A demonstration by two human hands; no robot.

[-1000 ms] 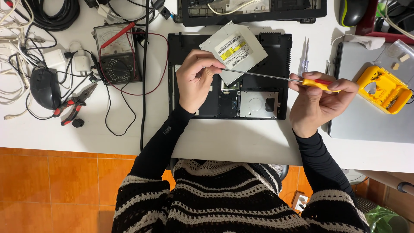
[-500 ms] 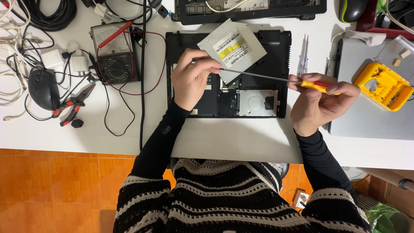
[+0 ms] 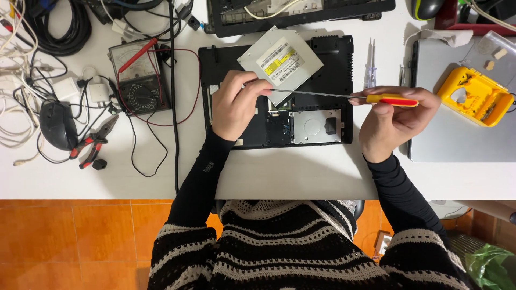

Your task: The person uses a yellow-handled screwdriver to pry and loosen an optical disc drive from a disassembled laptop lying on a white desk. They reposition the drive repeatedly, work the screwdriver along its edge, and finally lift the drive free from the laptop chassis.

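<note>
Black long sleeves, small pale mark on left forearm, maybe logo; black-and-cream striped knit.

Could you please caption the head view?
Left hand on opened laptop, right hand holding screwdriver.

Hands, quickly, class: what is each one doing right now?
Left hand: closed, fingertips at the screwdriver tip, over the laptop base.
Right hand: closed on the screwdriver handle.

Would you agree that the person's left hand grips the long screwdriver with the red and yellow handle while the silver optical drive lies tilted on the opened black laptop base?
Not quite: the head view shows the right hand gripping the long screwdriver with the red and yellow handle, not the left. The left hand steadies the shaft near its tip. The silver optical drive does lie tilted on the opened black laptop base.
</note>
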